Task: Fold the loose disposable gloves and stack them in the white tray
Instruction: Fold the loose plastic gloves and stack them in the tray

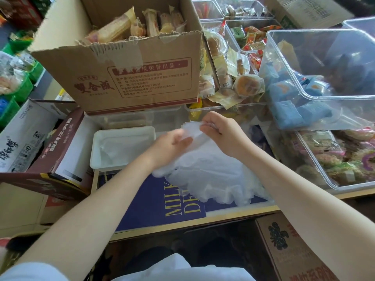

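Note:
A heap of thin, clear disposable gloves (213,175) lies on a blue printed board, below and between my hands. My right hand (221,132) pinches the cuff end of one glove (192,128) and lifts it above the heap. My left hand (172,142) has its fingers loosely curled round the lower part of that same glove. The white tray (97,151) sits just left of my left hand, with a few flat clear gloves lying in it.
A big cardboard box (132,78) of wrapped snacks stands behind the tray. Clear plastic bins (324,98) of packaged food fill the right side. A brown open carton (60,159) and a white carton (22,138) stand to the left. The blue board (162,209) reaches the counter's front edge.

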`<state>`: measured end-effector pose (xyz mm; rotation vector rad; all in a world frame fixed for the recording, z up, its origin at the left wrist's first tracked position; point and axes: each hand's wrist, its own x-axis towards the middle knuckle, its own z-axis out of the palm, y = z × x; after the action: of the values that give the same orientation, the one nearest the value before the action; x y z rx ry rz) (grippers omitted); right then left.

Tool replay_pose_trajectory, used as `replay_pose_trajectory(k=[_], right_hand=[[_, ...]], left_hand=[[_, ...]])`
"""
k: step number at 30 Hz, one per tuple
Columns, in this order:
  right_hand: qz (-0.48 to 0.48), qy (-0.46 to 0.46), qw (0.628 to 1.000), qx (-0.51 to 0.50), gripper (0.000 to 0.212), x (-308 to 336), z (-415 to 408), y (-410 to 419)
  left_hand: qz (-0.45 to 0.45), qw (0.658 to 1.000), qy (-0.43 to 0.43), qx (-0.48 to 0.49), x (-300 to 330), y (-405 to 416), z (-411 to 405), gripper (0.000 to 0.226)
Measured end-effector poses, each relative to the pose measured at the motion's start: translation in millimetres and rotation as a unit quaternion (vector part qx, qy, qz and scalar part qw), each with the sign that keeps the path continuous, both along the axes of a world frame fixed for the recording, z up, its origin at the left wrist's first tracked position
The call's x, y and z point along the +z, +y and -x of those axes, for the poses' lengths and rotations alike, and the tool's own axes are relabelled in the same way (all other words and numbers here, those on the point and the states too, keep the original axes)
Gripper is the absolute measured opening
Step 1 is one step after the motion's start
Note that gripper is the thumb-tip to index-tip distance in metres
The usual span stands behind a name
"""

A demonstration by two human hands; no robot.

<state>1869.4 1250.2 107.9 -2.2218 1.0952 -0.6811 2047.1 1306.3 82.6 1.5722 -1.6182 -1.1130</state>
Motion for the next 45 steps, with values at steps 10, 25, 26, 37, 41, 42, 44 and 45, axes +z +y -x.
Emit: replay_pose_trajectory(k=[10, 25, 26, 37, 41, 42, 44, 45], right_hand=[[-0.331, -0.023, 0.943, -0.009, 0.011, -29.7, 33.5, -1.1], [-0.187, 0.274, 0.929, -0.166, 0.068, -153.0, 81.3, -5.5], [-0.193, 0.289, 0.924, -0.159, 0.064, -156.7, 83.3, -5.1], [-0.083, 0.227, 0.956, -0.168, 0.018, -163.9, 87.2, 1.5], [-0.123, 0.051, 0.967, -0.217, 0.013, -124.3, 79.7, -14.6], [-0.134, 0.012, 0.966, -0.222, 0.011, -110.4, 76.9, -18.5], [-0.149, -0.037, 0.964, -0.219, 0.008, -84.2, 72.0, -25.5], [-0.158, -0.052, 0.962, -0.217, 0.008, -72.5, 69.3, -28.3]], left_hand=[[0.057, 0.992, -0.060, 0.090, -23.1, 3.9, -4.9, 0.017], [-0.076, 0.979, -0.155, 0.104, -65.8, 8.0, -14.2, 0.022], [-0.078, 0.980, -0.153, 0.102, -66.5, 7.7, -13.8, 0.021], [-0.091, 0.987, -0.127, 0.046, -68.9, 9.5, -11.3, 0.016], [-0.064, 0.989, -0.130, 0.009, -67.4, 3.8, -10.6, 0.019], [-0.046, 0.991, -0.129, -0.002, -64.5, 2.8, -8.0, 0.021], [0.018, 0.993, -0.117, -0.017, -55.5, 1.6, -0.8, 0.024], [0.053, 0.992, -0.107, -0.028, -50.5, 1.6, 2.8, 0.022]])
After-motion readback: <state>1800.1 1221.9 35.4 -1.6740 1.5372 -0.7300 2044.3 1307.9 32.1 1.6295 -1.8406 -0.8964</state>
